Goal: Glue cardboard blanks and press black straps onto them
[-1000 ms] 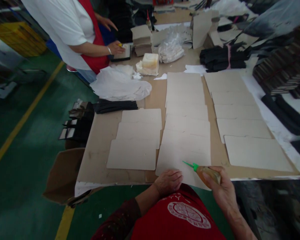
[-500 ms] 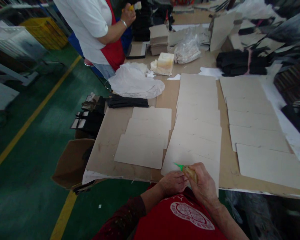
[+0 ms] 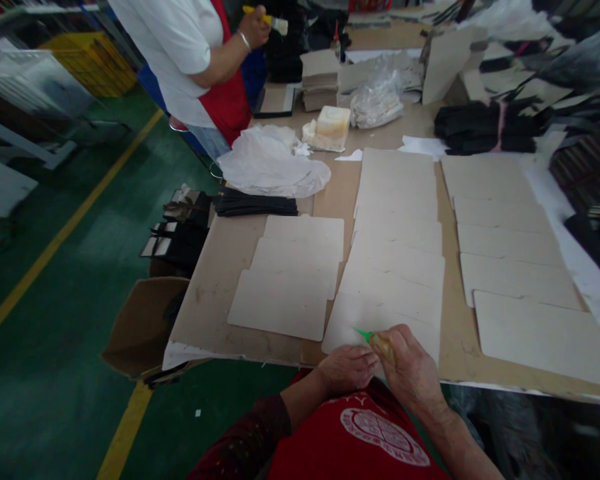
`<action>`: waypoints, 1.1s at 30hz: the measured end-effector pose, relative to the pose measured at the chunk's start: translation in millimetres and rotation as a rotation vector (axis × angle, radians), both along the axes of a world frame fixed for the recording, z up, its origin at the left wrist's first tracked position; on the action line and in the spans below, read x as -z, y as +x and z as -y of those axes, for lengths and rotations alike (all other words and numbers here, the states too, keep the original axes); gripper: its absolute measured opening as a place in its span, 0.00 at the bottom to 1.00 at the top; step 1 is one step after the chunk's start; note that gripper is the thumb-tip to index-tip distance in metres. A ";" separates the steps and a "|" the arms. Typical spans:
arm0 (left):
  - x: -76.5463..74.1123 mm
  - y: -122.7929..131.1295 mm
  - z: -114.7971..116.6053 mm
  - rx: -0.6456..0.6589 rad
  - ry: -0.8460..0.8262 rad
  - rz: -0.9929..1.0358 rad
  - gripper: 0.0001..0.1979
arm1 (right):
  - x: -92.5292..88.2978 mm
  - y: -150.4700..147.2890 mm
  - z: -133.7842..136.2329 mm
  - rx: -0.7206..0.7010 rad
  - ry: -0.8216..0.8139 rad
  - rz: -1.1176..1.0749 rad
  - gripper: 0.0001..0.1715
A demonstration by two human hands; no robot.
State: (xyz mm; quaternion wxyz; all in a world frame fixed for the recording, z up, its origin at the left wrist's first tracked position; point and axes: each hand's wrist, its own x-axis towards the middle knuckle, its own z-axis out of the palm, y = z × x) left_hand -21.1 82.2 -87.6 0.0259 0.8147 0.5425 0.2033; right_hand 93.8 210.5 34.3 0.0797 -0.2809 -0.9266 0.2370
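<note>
My right hand (image 3: 410,370) is wrapped round a small amber glue bottle (image 3: 380,345) with a green nozzle that points left over the nearest card sheet (image 3: 380,317). My left hand (image 3: 347,368) rests curled on the near edge of that same sheet, just under the nozzle; nothing shows in it. Pale card sheets lie overlapped in three columns: a short left one (image 3: 287,277), the middle one, and a right one (image 3: 505,247).
A brown board table (image 3: 220,267) carries the sheets. A person in white with a red apron (image 3: 200,60) stands at the far left holding a brush (image 3: 270,20). White plastic (image 3: 273,167), black bundles (image 3: 255,203) and card stacks (image 3: 320,80) lie beyond. A cardboard box (image 3: 140,327) sits on the floor.
My right hand brought the glue bottle leftward and closer to my left hand. The other person raised a hand with the brush. The view shifted left.
</note>
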 end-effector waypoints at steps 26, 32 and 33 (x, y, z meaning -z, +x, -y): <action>-51.1 -69.9 -49.5 -0.467 -0.188 0.145 0.09 | 28.7 -20.1 -53.5 0.564 -0.391 -0.346 0.23; -51.6 -86.1 -73.2 -0.532 -0.294 0.080 0.06 | 27.7 -31.4 -60.4 0.334 -0.201 -0.249 0.19; -52.7 -85.0 -72.7 -0.538 -0.314 0.076 0.06 | 27.7 -32.0 -60.6 0.312 -0.185 -0.235 0.18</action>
